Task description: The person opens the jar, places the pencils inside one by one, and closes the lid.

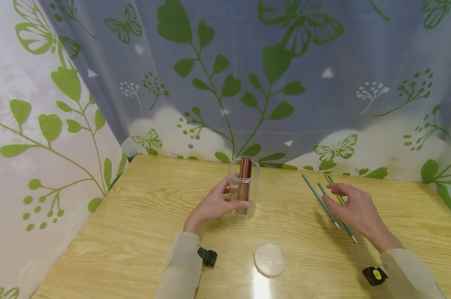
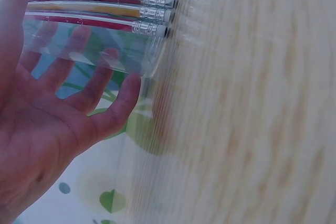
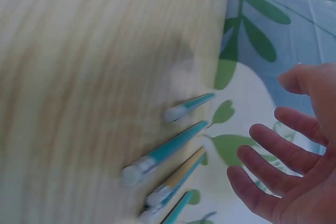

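Observation:
A clear plastic jar [image 1: 252, 207] stands upright on the table, with several pencils [image 1: 244, 178] inside, red, yellow and dark. My left hand [image 1: 215, 202] holds the jar from its left side, thumb across the front and fingers behind. In the left wrist view, the pencils' [image 2: 100, 22] eraser ends point towards the jar's base. My right hand [image 1: 354, 209] hovers over several loose teal and yellow pencils [image 1: 321, 202] on the right. Its fingers hold nothing, and in the right wrist view the hand [image 3: 294, 156] is spread apart from the teal pencils [image 3: 168, 150].
A round clear lid [image 1: 269, 259] lies on the wooden table [image 1: 135, 232] in front of the jar. A curtain with printed leaves and butterflies [image 1: 225, 83] hangs along the table's back edge, and another patterned cloth [image 1: 42, 124] hangs at the left.

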Available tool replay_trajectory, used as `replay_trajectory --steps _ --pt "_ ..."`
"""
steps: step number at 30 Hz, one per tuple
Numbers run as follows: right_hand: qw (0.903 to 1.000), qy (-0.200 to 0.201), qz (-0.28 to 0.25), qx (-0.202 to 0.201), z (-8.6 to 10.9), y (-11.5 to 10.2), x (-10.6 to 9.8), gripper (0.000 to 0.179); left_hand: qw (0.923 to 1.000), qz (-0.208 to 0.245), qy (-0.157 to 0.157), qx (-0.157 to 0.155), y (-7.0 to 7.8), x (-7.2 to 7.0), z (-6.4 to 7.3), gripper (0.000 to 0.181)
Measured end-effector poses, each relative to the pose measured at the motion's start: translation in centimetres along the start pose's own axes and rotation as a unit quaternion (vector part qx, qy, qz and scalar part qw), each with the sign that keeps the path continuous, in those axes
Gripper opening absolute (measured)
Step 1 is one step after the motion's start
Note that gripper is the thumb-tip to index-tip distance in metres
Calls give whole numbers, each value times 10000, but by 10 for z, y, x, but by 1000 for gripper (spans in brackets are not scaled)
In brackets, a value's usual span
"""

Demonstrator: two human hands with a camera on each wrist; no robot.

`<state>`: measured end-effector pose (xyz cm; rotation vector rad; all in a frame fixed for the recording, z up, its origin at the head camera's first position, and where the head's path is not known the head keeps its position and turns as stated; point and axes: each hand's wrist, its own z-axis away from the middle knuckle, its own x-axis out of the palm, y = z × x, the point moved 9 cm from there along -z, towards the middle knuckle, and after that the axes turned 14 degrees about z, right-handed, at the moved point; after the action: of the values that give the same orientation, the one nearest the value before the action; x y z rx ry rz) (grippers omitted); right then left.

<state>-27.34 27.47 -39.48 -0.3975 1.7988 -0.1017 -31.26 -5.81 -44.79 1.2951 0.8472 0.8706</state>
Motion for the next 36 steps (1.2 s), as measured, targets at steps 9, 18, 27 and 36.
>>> replay_trajectory --steps 9,18,27,36 --pt "9988 -401 254 81 -3 16 13 44 10000 -57 18 16 0 -1 -1 84" --pt "9937 -974 533 127 -21 24 29 40 10000 -16 -7 47 -2 -1 -1 81" --pt "9860 -1413 874 131 -28 28 41 38 10000 9 -30 60 0 0 0 80" --pt "9858 -1453 818 188 -28 28 45 33 10000 19 -26 48 0 0 0 81"
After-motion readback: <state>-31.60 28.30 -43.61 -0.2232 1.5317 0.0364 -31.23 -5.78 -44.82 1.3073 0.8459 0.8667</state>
